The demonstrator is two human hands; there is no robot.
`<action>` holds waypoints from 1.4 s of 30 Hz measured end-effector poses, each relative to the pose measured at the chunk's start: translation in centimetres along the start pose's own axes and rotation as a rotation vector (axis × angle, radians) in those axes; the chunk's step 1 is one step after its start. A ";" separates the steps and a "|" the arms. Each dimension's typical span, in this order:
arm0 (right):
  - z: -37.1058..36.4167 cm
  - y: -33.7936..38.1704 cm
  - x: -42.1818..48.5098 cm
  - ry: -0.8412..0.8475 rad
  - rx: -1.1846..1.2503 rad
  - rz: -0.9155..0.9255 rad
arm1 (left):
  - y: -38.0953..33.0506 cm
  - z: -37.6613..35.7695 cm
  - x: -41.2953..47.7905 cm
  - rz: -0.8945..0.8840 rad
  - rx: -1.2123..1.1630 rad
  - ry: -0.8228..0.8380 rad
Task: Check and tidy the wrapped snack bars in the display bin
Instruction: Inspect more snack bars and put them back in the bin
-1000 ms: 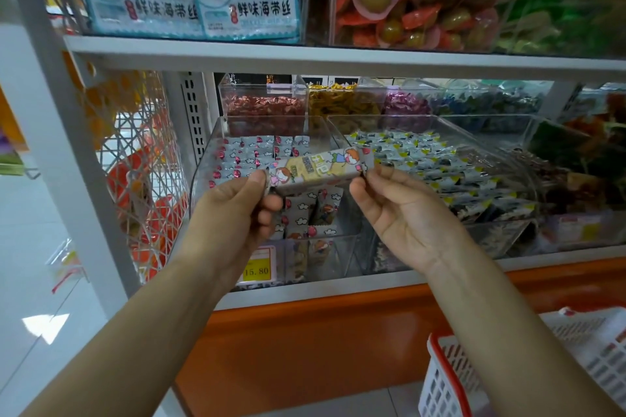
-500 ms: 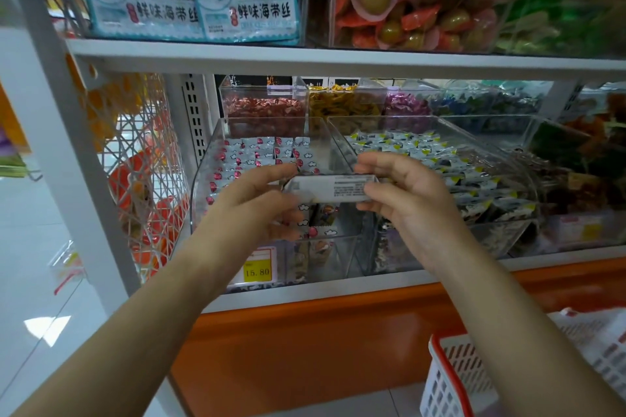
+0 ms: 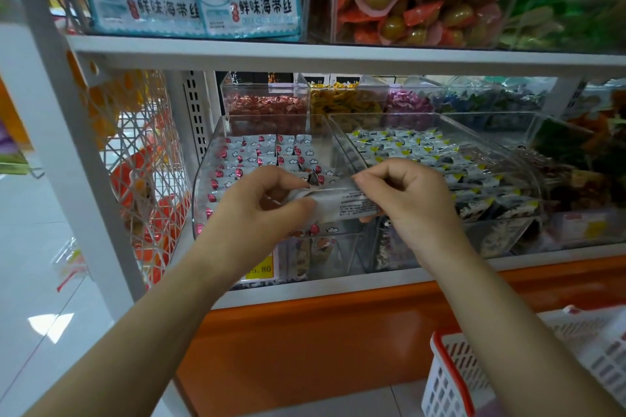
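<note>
Frame centre: left hand (image 3: 257, 210) and right hand (image 3: 410, 203), fingers curled, pinching opposite ends of one wrapped snack bar (image 3: 345, 205), small-print side up, over the clear display bin (image 3: 203, 179).

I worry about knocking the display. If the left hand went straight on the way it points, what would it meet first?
Probably the red-marked wrapped bars stacked in the clear bin, just beyond the left hand and the snack bar it grips; depth is unclear.

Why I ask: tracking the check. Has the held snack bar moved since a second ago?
Yes: the snack bar sank toward the yellow price tag and flipped.
</note>
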State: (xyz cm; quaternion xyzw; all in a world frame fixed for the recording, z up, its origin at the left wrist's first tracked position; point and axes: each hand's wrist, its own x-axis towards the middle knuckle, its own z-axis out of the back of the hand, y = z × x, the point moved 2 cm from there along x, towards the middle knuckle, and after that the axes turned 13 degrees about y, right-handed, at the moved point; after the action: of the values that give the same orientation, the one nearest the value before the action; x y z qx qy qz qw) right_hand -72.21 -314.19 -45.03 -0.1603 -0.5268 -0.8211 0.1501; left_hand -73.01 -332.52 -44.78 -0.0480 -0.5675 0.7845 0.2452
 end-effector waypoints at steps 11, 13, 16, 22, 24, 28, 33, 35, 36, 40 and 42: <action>-0.7 0.5 -0.2 0.095 0.037 0.023 | 0.0 2.1 0.3 0.015 0.180 0.129; -0.7 0.6 -0.2 0.097 0.064 0.028 | 0.0 2.5 0.4 0.003 0.186 0.123; -0.8 0.4 -0.1 0.061 0.056 0.022 | 0.0 2.7 0.5 0.008 0.127 0.112; -0.4 -0.1 0.0 0.156 0.298 -0.122 | 0.3 2.6 0.4 0.054 0.131 0.206; -0.2 -0.1 0.0 0.252 0.410 -0.188 | 0.4 2.7 0.4 0.076 0.058 0.205; 0.2 -0.2 -0.1 0.335 0.579 -0.302 | 0.5 2.5 0.4 0.077 0.022 0.235; 0.1 -0.6 -0.3 0.314 0.622 -0.355 | 0.8 2.3 0.3 0.056 0.032 0.230; -0.1 -0.7 -0.2 0.274 0.639 -0.313 | 0.8 2.1 0.5 0.029 0.055 0.177; -0.3 -0.6 -0.2 0.273 0.665 -0.272 | 0.7 2.1 0.5 0.017 0.061 0.130; -0.6 -0.5 -0.1 0.250 0.520 -0.109 | 0.3 1.3 0.9 -0.042 0.082 -0.034; -0.1 -0.8 0.0 0.131 0.381 -0.092 | 0.4 0.5 1.3 -0.048 0.072 -0.045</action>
State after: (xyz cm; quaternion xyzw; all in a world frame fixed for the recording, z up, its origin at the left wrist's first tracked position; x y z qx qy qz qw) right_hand -72.57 -313.95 -45.72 -0.0512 -0.6686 -0.7212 0.1740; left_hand -74.44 -332.46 -44.76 -0.0079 -0.5452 0.7994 0.2525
